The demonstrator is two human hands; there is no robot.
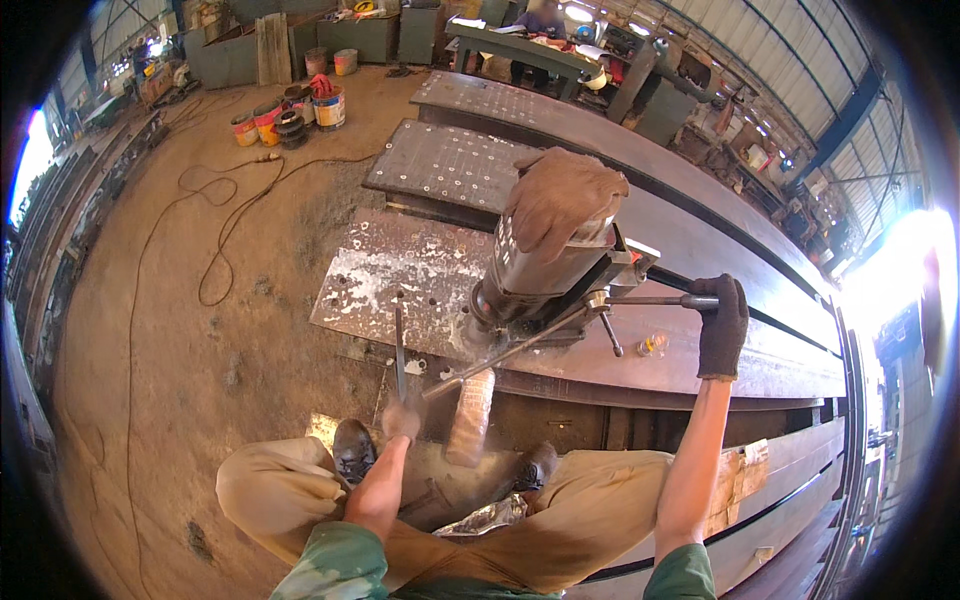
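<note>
A long rusty steel girder runs across the shop floor, with a scuffed, chip-strewn steel plate lying on its near flange. On that plate stands a grey cylindrical magnetic drill, a brown work glove draped over its top. The person squats in front of it, boots against the girder. The right hand, in a dark knit glove, is clenched around the end of the drill's thin steel feed handle. The bare left hand is closed on the lower end of a slim metal rod whose tip reaches toward the drill's base. A black cable loops over the dirt floor.

The left hand looks most at risk: ungloved, it sits near sharp swarf, and the rod could snag on the turning cutter. Forcing the handle might also jam the bit.
</note>
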